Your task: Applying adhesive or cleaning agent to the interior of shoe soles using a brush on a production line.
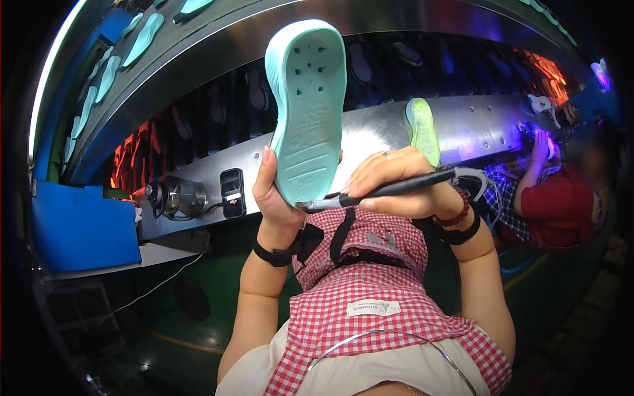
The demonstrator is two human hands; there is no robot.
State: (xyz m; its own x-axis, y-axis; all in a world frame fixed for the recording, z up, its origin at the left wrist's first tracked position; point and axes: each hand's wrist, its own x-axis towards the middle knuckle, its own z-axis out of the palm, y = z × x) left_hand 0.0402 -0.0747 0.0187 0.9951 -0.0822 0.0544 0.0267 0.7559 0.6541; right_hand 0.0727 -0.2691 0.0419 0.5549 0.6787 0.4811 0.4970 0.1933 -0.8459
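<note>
A mint-green shoe sole (310, 125) stands nearly upright before me, its hollowed inner face with small holes toward me. My left hand (276, 195) grips it around the heel end, thumb along the left edge and a fingertip showing at the right edge. In my right hand (403, 185) is a brush-like tool (403, 187) with a black grip and a metal front part. Its tip touches the sole's heel end. A grey hose runs from the tool's back end. The tip itself is too small to make out exactly.
A yellow-green sole (423, 132) lies on the metal bench (475, 125). At the bench's left are a black tray (232, 193) and a clear-sided container (181, 198). Several mint soles (109, 78) ride the conveyor at upper left. Another person (561, 191) works at the right.
</note>
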